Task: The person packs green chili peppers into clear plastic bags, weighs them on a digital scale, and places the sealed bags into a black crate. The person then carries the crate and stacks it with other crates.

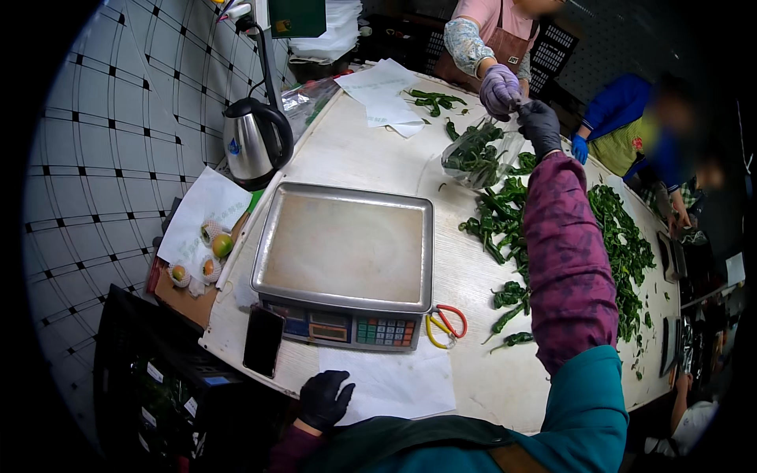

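Observation:
My right hand (541,128), in a black glove, reaches far across the table and is closed on the gathered top of a clear plastic bag (479,160). Green peppers fill the bag. A co-worker's hand (500,91) in a light purple glove meets mine at the bag's neck. My left hand (323,400), also black-gloved, rests by the near table edge beside a white paper sheet (398,382); its thumb is apart from the fingers and nothing is in it. Between my hands stands a scale (343,248) with a bare metal pan.
Loose green peppers (619,260) heap along the right. Red-and-yellow-handled scissors (446,325) lie beside the scale, a phone (263,341) at its near left corner. A kettle (252,142) and wrapped fruit (213,252) stand left. Another worker (623,126) is at the far right.

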The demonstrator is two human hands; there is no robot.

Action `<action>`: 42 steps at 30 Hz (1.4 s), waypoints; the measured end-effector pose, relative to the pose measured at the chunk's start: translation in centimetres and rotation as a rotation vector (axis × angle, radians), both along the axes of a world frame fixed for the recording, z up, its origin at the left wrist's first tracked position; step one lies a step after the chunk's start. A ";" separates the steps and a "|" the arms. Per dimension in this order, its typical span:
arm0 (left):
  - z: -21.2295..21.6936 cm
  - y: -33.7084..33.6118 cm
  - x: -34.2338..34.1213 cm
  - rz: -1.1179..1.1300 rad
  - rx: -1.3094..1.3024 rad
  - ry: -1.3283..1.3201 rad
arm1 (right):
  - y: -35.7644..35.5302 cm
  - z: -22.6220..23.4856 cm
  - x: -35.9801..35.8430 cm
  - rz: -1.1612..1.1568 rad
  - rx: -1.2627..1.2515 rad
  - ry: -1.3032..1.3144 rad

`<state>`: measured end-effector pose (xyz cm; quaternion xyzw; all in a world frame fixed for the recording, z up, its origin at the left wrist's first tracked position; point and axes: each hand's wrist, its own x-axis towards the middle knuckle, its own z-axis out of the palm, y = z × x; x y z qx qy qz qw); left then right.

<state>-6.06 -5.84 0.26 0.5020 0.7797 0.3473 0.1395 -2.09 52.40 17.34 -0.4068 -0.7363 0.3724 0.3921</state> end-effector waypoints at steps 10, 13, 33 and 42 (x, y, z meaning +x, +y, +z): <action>0.6 2.6 2.1 0.042 0.035 -0.919 | -17.7 13.7 -0.7 0.664 -0.090 0.036; 2.0 7.4 3.2 -0.317 0.222 -1.615 | -19.1 13.9 1.3 0.710 -0.090 0.057; 2.2 3.6 -15.4 0.437 0.529 -0.098 | -35.1 -11.2 23.5 -0.183 -0.592 0.315; 0.8 -0.4 -6.9 0.464 0.593 -0.099 | -37.5 -16.3 21.1 -0.008 -0.725 0.058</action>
